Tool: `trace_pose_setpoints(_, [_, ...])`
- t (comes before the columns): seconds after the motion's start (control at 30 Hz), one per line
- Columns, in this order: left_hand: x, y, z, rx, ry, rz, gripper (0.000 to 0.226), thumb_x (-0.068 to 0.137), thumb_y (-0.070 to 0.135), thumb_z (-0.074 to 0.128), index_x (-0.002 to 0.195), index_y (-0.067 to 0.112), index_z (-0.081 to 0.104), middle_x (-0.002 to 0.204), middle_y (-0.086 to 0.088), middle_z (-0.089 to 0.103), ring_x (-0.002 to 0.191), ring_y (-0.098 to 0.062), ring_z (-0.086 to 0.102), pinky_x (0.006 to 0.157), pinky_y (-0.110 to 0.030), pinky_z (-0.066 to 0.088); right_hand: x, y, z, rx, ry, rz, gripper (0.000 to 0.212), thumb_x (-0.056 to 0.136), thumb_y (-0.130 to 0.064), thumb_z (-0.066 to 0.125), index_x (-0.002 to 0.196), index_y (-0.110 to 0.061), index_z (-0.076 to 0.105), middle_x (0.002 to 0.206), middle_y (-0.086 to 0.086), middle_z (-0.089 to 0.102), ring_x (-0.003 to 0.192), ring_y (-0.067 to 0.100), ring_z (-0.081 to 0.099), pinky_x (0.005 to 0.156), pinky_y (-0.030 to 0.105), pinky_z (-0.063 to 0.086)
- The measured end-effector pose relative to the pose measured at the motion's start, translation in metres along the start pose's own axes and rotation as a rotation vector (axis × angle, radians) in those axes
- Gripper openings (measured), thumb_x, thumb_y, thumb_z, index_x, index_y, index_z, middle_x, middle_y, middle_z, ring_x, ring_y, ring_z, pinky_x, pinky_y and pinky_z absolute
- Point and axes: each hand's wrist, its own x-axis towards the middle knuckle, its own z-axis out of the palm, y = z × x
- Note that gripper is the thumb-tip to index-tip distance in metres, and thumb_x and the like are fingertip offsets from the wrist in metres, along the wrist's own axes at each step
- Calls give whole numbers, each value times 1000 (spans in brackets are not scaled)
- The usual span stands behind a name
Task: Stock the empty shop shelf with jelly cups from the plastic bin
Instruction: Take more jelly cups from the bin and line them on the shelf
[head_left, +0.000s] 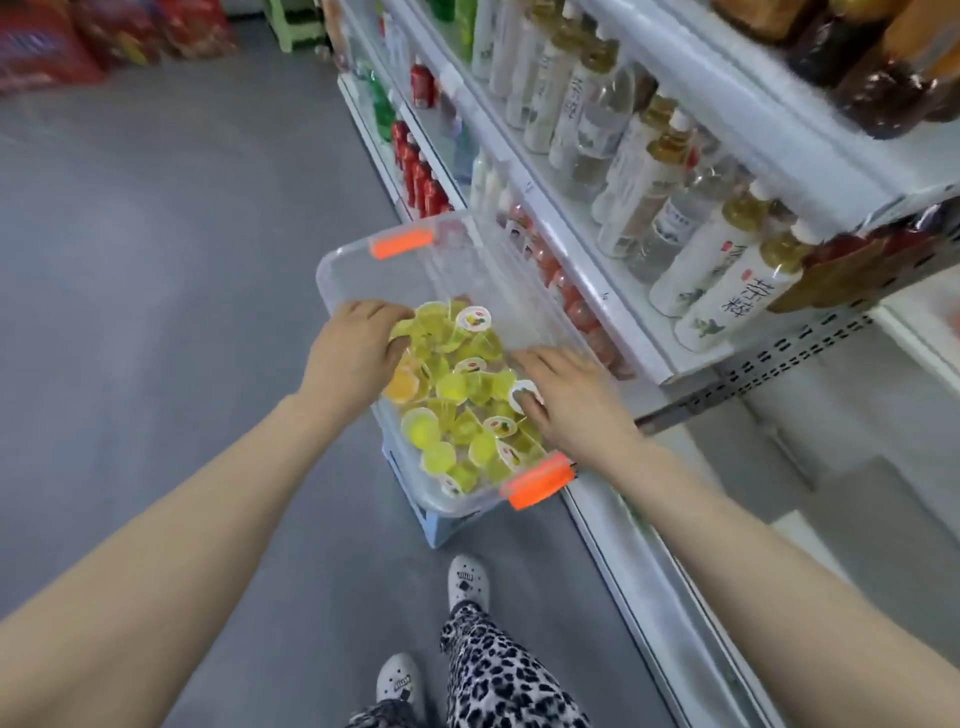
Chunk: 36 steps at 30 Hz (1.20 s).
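A clear plastic bin (363, 260) with orange clip handles stands on a pale stool in the aisle. Its near half holds several yellow-green jelly cups (457, 395), a few orange ones among them. My left hand (356, 351) reaches in at the bin's left side, fingers curled round a yellow jelly cup. Over the bin's right side, my right hand (563, 397) has its fingers curled onto a white-lidded jelly cup (522, 391). The empty shelf (857, 415) lies to the right, below the bottle shelves.
White shelving (613, 291) runs along the right, packed with tea and water bottles above and red bottles lower down. A perforated shelf edge (753, 369) juts out near my right hand. Grey floor spreads to the left. My feet in white clogs (467, 579) stand below the bin.
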Motion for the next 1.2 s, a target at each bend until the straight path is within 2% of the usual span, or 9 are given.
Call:
trace_pose_setpoints(0.2, [30,-46,33,28,59,-78,26,86,11,65,112,10,68,105,-10,69,102,-37,57,92,-40,41,69,5,64,93,-202,-129,50,81,-21,69,130,-11,59,116,14,65,105,37,60,91,46,49])
trace_pose_setpoints(0.37, [26,-64,54,42,124,-45,22,85,10,65,106,10,71,99,-8,69,97,-32,59,92,-35,43,104,-21,110,168,-342,-187,52,90,-24,63,140,-14,50,133,11,58,121,35,51,100,43,39])
trace_pose_setpoints(0.47, [28,-66,55,42,167,-22,23,87,16,56,103,10,72,97,-6,69,96,-30,60,91,-32,42,116,-38,129,192,-361,-236,57,88,-24,66,141,-13,48,129,12,57,114,35,55,95,45,46])
trace_pose_setpoints(0.6, [27,-67,54,43,176,-2,28,85,18,50,101,10,72,96,-5,70,96,-29,60,92,-29,40,129,-49,139,255,-346,-153,55,86,-34,69,135,-19,51,121,7,53,107,30,56,90,43,49])
trace_pose_setpoints(0.73, [29,-69,52,89,147,6,23,82,14,62,103,12,72,97,-4,70,97,-30,60,90,-33,44,127,-32,127,225,-325,-92,48,87,-40,67,124,-11,56,118,9,56,105,30,57,87,39,47])
trace_pose_setpoints(0.87, [41,-64,50,168,-30,-9,35,75,16,78,109,16,70,107,-4,69,104,-33,58,90,-41,45,120,9,100,239,-292,146,45,84,-32,68,118,-9,50,115,11,59,102,33,58,79,39,46])
trace_pose_setpoints(1.0, [70,-45,60,336,-377,-32,40,89,22,65,128,23,57,128,-1,56,120,-27,46,97,-36,38,110,36,86,230,-244,144,48,78,-23,71,120,-12,51,113,9,62,103,31,58,83,39,47])
trace_pose_setpoints(1.1, [85,-39,74,494,-594,-29,39,93,13,55,130,24,53,129,-3,52,119,-28,46,93,-36,42,102,43,87,239,-204,118,48,79,-23,71,123,-14,55,117,8,62,108,29,56,91,40,45])
trace_pose_setpoints(1.2, [94,-39,84,600,-772,-22,37,93,4,49,125,20,58,123,-3,56,116,-29,52,82,-35,42,93,44,88,247,-168,144,45,82,-25,68,124,-18,55,120,5,62,109,28,55,92,39,44])
